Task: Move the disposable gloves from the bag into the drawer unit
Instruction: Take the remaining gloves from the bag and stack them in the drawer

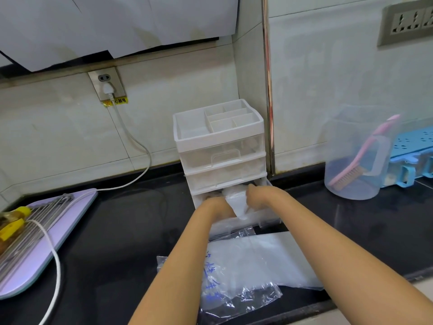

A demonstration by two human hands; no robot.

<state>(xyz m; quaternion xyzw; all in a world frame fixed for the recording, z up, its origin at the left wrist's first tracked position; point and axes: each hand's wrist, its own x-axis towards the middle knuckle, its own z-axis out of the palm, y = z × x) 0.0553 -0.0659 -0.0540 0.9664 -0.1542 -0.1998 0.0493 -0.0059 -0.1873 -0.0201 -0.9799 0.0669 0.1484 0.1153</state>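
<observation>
Left hand, right hand: fingers curled on thin translucent plastic gloves inside clear plastic bottom drawer. Risk: springy stack puffs up, snags when drawer shuts.

This looks like a laboratory or a similar utility workroom. A black worktop runs along a pale tiled wall into a corner. A wall socket carries a yellow warning label, and a multi-outlet plate sits higher on the right. A clear plastic measuring jug holds a pink scrubbing brush, beside a blue perforated rack. A small plastic drawer unit stands at the back.
</observation>
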